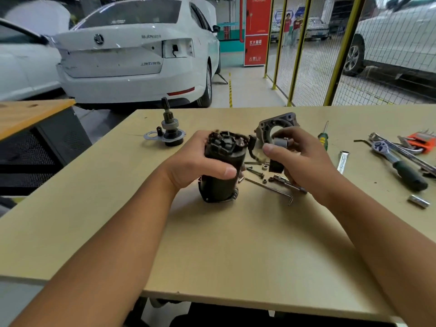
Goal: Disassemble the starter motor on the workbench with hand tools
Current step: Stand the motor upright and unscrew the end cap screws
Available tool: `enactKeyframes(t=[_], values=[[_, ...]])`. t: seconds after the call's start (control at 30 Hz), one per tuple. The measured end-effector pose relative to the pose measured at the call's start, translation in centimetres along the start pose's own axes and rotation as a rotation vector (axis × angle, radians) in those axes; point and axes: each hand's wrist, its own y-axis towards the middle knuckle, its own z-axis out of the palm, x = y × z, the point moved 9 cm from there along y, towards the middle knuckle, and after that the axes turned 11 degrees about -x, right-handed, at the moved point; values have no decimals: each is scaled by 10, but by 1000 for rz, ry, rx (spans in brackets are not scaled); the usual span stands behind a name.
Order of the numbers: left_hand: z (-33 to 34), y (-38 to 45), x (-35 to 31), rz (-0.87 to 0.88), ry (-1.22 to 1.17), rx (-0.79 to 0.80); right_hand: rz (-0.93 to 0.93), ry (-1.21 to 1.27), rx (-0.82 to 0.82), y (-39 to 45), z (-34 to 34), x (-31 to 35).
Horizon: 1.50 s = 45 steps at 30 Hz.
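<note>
My left hand (200,161) gripping the black motor body (221,171) upright on the worktop (236,244), my right hand (299,159) pinching a small grey part (279,142) at frame centre, loose bolts (256,172) between them

White car (132,55) parked behind the workbench (236,244), yellow mesh fence (306,50) right.

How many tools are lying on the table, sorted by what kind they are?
Screwdriver: 1
Ratchet wrench: 1
Orange hex key set: 1
Loose L-shaped hex key: 1
Loose sockets: 2
Extension bar: 1
Total: 7 tools that can be clearly told apart.
</note>
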Motion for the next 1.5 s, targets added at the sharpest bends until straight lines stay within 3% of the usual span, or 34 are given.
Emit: enactKeyframes(t=[0.1, 0.3, 0.5, 0.73, 0.97, 1.2, 1.5], values=[[-12, 2, 1, -14, -218, -64, -55, -245, -17, 2, -3, -1], [-25, 3, 16, -155, -565, -277, -111, -294, 135, -6, 18, -1], [-23, 5, 24, -211, -746, -424, -188, -507, 102, -7, 19, -1], [-14, 9, 31, -270, -1026, -514, -441, -360, 92, -34, 50, 34], [-1, 10, 48, -404, -956, -528, -583, -325, -89, -39, 59, 55], [11, 10, 44, -366, -817, -525, -295, -200, -48, -27, 58, 28], [5, 10, 47, -405, -764, -651, -369, -302, -60, -31, 57, 36]])
